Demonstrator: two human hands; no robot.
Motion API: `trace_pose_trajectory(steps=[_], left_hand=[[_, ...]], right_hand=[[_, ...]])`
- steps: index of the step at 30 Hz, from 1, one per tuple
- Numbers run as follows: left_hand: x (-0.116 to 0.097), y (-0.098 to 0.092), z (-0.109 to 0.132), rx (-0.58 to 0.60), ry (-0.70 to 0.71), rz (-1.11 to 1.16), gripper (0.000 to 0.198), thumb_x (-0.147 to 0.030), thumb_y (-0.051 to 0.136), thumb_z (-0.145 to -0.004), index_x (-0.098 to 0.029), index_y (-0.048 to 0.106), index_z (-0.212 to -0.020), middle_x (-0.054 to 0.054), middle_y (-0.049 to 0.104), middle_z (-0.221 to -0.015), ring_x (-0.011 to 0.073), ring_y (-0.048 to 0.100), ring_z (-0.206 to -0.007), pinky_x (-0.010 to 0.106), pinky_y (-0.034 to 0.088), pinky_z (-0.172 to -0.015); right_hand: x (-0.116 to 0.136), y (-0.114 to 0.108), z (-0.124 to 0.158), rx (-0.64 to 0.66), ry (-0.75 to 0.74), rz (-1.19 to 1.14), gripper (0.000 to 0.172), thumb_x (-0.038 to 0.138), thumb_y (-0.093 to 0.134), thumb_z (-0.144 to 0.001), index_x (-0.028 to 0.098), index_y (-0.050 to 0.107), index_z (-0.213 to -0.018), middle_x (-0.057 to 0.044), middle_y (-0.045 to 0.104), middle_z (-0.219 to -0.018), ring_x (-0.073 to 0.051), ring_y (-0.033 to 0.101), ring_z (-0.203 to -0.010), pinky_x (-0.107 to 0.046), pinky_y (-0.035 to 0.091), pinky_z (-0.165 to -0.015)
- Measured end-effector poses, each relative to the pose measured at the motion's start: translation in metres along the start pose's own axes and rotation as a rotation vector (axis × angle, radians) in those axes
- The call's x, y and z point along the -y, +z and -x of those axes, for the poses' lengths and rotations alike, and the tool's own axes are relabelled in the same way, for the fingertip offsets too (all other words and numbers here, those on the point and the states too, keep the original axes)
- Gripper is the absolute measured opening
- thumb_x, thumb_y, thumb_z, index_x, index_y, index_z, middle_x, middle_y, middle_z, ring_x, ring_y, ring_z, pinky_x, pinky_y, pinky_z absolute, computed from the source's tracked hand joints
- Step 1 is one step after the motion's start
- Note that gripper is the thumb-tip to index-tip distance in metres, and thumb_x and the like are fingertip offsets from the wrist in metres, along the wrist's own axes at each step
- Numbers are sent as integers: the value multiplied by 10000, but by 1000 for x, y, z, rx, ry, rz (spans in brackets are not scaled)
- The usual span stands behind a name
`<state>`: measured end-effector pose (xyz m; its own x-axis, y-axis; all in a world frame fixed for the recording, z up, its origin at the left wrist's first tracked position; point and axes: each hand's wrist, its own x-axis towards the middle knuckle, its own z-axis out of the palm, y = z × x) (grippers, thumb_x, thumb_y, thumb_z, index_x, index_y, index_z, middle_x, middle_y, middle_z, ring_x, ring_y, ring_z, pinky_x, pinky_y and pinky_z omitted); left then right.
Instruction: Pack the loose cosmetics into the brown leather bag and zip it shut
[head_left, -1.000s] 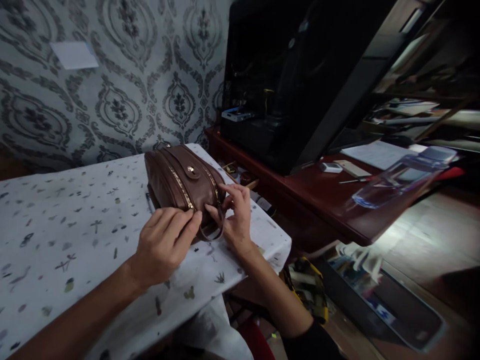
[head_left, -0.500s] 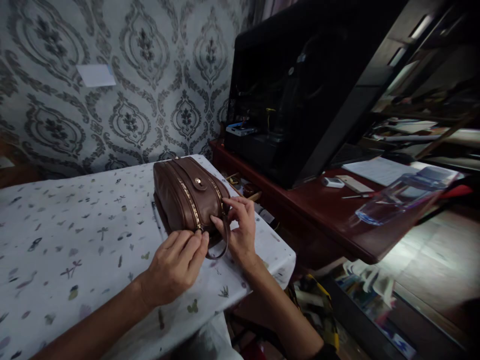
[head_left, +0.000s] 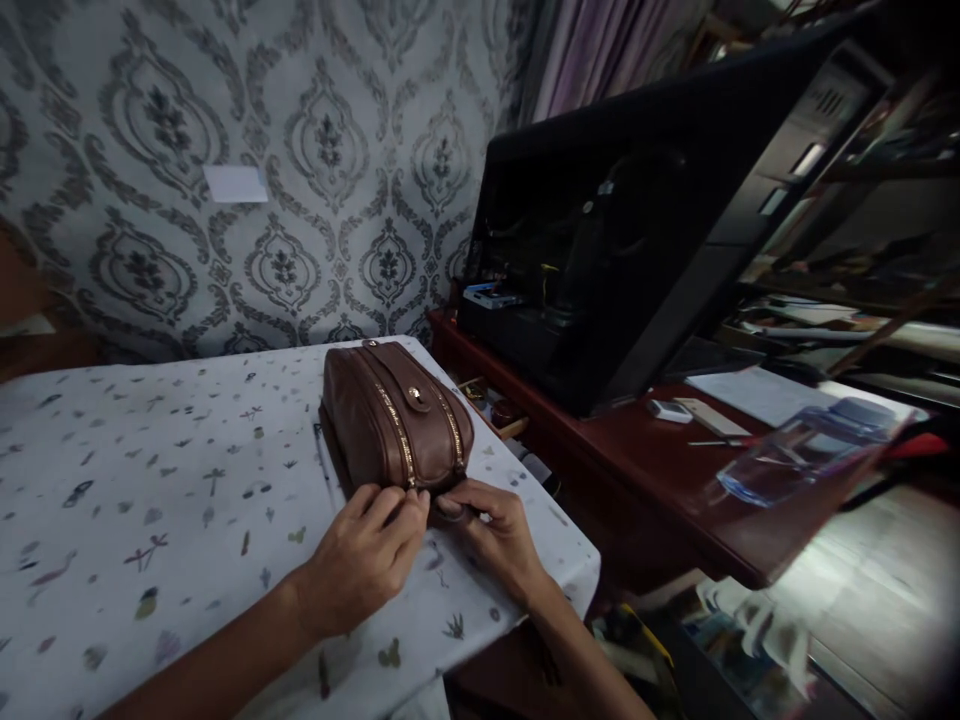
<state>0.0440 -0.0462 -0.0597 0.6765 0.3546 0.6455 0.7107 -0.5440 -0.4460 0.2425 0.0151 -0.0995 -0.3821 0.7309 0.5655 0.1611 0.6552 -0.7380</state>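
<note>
A brown leather toiletry bag [head_left: 409,415] with two gold zippers and a snapped flap on top sits on the patterned white tablecloth [head_left: 187,520]. At its near end, where the left zipper [head_left: 401,450] comes down, my left hand [head_left: 367,550] is closed in a pinch around the zipper pull, which the fingers hide. My right hand [head_left: 495,530] is closed just beside it, thumb and fingers gripping the dark wrist strap at the bag's near end. Most of that strap is covered by the fingers. Both zippers look closed along their visible length.
To the right, a dark red desk [head_left: 637,480] carries a large black computer case [head_left: 585,250], a clear plastic bottle [head_left: 795,450], papers [head_left: 757,393] and a small white device [head_left: 670,411]. An open drawer [head_left: 499,410] holds small items. A thin pen-like stick [head_left: 324,450] lies left of the bag.
My right hand has moved down from the right zipper's end to the strap, closing on it. My left hand stays at the left zipper's end. The view has shifted slightly.
</note>
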Motion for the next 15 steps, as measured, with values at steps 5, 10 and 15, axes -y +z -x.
trace_pose_trajectory(steps=[5,10,15], left_hand=[[1,-8,2,135,2,44,338,-79,456,-953,0,602,-1248,150,683,-1048,244,597,-921,386,492,-768],[12,-28,13,222,39,165,197,-116,505,-957,-75,646,-1088,137,651,-1043,225,585,-931,353,485,-792],[24,-61,55,296,-4,200,148,-86,527,-944,-104,641,-1036,113,652,-975,215,572,-869,355,476,-778]], right_hand=[[1,0,1,58,-45,113,231,286,566,-975,189,719,-830,-37,700,-759,-157,662,-692,-244,531,-663],[4,-1,16,178,-93,314,160,262,608,-925,226,725,-1029,-94,710,-1063,-210,726,-927,-280,605,-798],[5,3,34,163,-180,540,275,299,542,-963,253,697,-1185,-127,648,-1310,-260,716,-1090,-321,615,-908]])
